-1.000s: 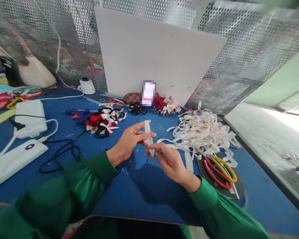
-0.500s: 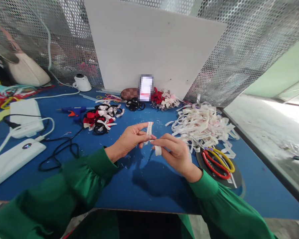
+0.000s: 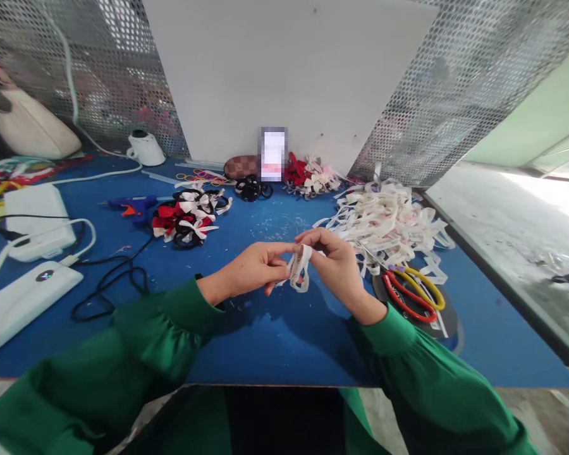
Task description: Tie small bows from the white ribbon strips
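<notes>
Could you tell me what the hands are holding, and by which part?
A white printed ribbon, looped: the left hand and right hand pinch it near the loop's top and side; the exact ends are hidden.

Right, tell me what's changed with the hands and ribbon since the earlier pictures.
The right hand has moved up beside the left fingertips; the ribbon, a straight strip at first, now hangs looped. Both the right and left hand still hold it. The scissors, ribbon pile and glue gun stayed put.
</notes>
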The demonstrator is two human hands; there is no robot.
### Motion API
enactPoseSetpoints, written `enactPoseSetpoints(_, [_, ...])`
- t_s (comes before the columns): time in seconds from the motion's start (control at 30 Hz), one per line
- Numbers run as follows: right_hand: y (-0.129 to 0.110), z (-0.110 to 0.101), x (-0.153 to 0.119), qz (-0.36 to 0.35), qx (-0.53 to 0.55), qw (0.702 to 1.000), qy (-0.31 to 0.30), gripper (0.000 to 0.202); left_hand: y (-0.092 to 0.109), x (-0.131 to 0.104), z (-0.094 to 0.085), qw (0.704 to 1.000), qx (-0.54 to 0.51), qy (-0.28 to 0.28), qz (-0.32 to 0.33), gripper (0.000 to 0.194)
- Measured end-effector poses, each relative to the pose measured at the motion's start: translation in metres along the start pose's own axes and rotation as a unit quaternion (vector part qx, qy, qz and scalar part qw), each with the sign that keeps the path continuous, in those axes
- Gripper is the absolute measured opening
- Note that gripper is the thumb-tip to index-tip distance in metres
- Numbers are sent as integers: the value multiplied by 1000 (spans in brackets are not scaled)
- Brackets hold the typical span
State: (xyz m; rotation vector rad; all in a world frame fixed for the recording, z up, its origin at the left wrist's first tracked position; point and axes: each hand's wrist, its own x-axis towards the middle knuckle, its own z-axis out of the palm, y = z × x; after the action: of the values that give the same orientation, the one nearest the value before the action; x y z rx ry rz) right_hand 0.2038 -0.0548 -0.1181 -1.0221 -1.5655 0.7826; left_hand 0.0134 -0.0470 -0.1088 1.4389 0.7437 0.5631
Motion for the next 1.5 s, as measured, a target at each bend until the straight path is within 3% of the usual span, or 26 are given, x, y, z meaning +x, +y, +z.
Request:
enactPoseSetpoints(0.13, [4, 1, 0, 40, 19, 999, 4, 8, 5, -2, 2, 1000, 7, 10, -6, 58])
enactPoseSetpoints(0.43, [2, 2, -2, 36, 1, 999, -13, 9, 1, 0, 6, 997, 28, 66, -28, 54])
enactPoseSetpoints(0.57, [3, -4, 2, 56, 20, 998, -6, 13, 1, 0, 8, 998, 24, 52, -36, 51])
enactPoseSetpoints(0.83, [19, -17, 20, 224, 152, 958, 99, 23, 5, -4, 5, 998, -44, -28, -42, 53])
enactPoseSetpoints(0.97, [39, -19, 22, 282, 145, 941, 116, 31, 7, -5, 4, 996, -79, -10, -36, 54])
enactPoseSetpoints(1.07, [46, -21, 23, 207, 68, 955, 199, 45, 7, -4, 3, 995, -95, 9, -33, 58])
enactPoseSetpoints(1.13, [42, -23, 21, 117, 12, 973, 197, 48, 7, -4, 2, 994, -104, 17, -29, 60])
enactPoseSetpoints(1.23, [24, -20, 17, -19, -56, 996, 60, 34, 7, -3, 2, 993, -114, 22, -20, 59])
enactPoseSetpoints(1.3, [13, -15, 13, -68, -65, 995, -18, 29, 7, -3, 2, 992, -120, 24, -17, 58])
enactPoseSetpoints(1.37, [8, -10, 10, -78, -61, 994, -47, 21, 7, -3, 2, 992, -125, 25, -14, 57])
enactPoseSetpoints(1.5, [9, -4, 6, -22, -38, 998, -37, 11, 6, -4, 2, 991, -132, 26, -8, 57])
